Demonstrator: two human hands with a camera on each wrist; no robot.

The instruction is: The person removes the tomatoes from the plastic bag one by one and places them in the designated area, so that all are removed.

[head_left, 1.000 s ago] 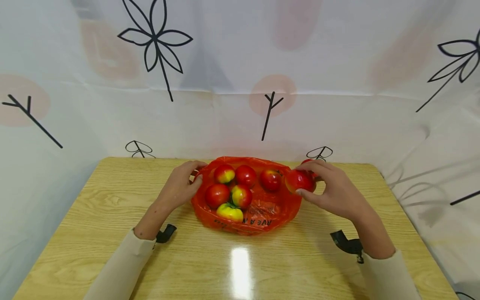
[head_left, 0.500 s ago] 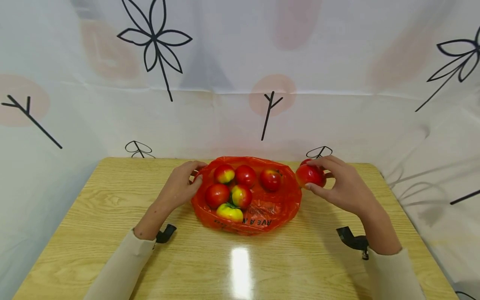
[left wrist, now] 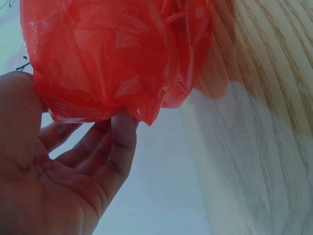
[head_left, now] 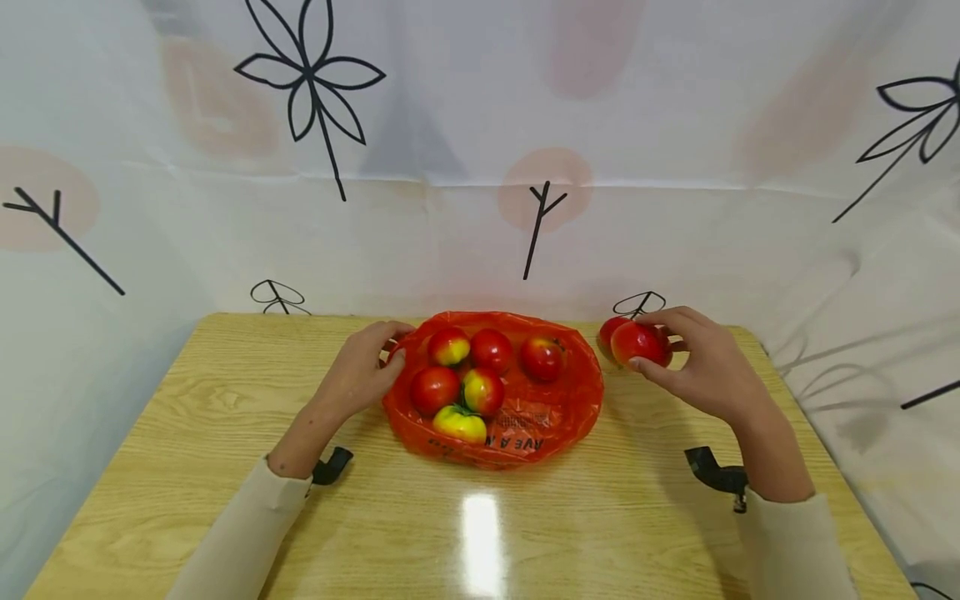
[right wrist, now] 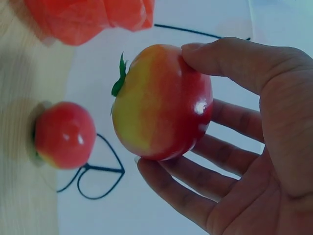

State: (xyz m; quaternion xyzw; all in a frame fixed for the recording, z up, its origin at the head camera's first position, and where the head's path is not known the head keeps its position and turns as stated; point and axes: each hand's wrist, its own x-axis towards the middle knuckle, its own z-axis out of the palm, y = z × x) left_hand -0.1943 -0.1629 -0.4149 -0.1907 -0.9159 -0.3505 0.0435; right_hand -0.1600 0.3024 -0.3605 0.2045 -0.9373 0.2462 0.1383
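My right hand (head_left: 705, 367) holds a red tomato (head_left: 639, 344), pinched between thumb and fingers above the table, right of the bag. In the right wrist view this tomato (right wrist: 164, 103) shows a yellow side and a green calyx. Another tomato (right wrist: 65, 134) rests on the table just behind it, partly covered in the head view. At the left, my left hand (head_left: 363, 371) grips the rim of a red plastic bag (head_left: 566, 408), its thumb hidden behind the film in the left wrist view. Inside the open bag lie several red and yellow tomatoes (head_left: 435, 392).
The wooden table (head_left: 375, 525) ends at a white cloth backdrop (head_left: 450, 242) with black plant drawings. Black wrist mounts (head_left: 716, 475) stick out below both forearms, close to the tabletop.
My right hand has carried its tomato rightward, from the bag's right rim to beside the tomato on the table. My left hand and the bag have stayed put.
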